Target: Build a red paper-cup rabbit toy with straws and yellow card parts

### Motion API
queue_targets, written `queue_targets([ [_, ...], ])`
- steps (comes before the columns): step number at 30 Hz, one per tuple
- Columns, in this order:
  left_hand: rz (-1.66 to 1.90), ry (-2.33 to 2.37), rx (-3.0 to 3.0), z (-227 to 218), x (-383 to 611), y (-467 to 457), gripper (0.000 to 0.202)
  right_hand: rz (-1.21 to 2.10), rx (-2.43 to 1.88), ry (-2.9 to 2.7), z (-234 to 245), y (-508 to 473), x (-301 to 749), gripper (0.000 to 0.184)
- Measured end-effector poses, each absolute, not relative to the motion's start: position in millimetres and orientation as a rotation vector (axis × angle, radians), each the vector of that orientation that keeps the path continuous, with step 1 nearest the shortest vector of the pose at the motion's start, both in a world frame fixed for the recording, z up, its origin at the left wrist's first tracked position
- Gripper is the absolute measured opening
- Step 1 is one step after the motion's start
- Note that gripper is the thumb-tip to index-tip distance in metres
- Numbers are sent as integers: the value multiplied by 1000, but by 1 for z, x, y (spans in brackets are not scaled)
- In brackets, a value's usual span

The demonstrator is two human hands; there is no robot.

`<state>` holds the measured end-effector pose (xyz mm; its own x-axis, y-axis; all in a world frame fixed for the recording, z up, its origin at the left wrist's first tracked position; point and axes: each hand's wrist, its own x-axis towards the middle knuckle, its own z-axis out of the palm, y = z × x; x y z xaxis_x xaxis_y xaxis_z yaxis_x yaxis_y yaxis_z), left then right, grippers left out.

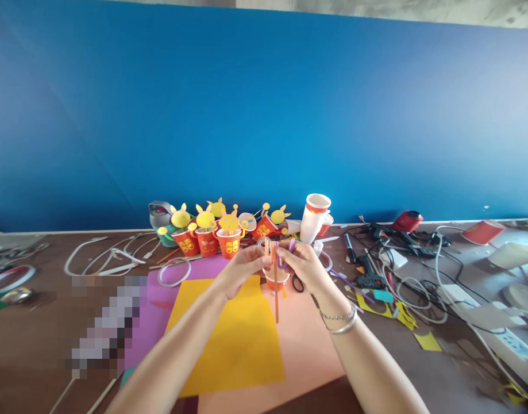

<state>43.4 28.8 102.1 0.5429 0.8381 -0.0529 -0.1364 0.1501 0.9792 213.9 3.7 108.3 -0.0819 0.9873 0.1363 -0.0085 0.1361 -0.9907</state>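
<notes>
Left hand (247, 261) and right hand (302, 261) together at an orange strip (276, 299)

Hands raised close together over the desk (43, 322), fingers pinched. Left is closed on the strip's upper end; right is closed on a purple looped piece (291, 246) just beside it. Exact fingertip contacts too small to tell. Strip hangs nearly vertical between the hands, lower end in front of the peach sheet (311, 351). Two bracelets (342, 326) on the right wrist.

Behind the hands: a red cup (277, 282), partly hidden, with a black loop (297, 283) to its right. Yellow sheet (229, 339) overlaps the peach one and a purple sheet (154, 319); white ring (174, 272) near the purple sheet's far edge.

Farther back, left of the hands: red cups (208, 244) bearing yellow eared heads (205, 218). White cup stack (314, 224) stands behind the right hand.

Right side: black glue gun (369, 273) among cables (438, 264); red cup on its side (483, 232). Blue wall panel (264, 109) behind all.
</notes>
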Motion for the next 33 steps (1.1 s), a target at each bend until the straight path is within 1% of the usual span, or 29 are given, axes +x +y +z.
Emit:
queue_targets([
  [4,738,696,1238,99,49,25,47,1169,-1055,-1228,106,7,216,36],
  [7,777,743,1306,97,53,22,46,1214,-1034,-1273,106,7,217,37],
  [12,836,791,1331,97,53,20,42,1165,-1059,-1339,107,7,217,31],
  [17,761,741,1293,99,51,20,45,1208,-1048,-1377,109,6,222,31],
  [20,711,720,1271,101,50,20,43,1252,-1056,-1367,109,6,224,30],
  [24,772,724,1242,104,50,20,45,1166,-1075,-1407,109,7,225,28],
  [29,849,764,1186,100,53,20,41,1188,-1082,-1395,106,7,224,30],
  [33,859,769,1179,99,54,19,44,1150,-1111,-1382,107,6,223,30],
])
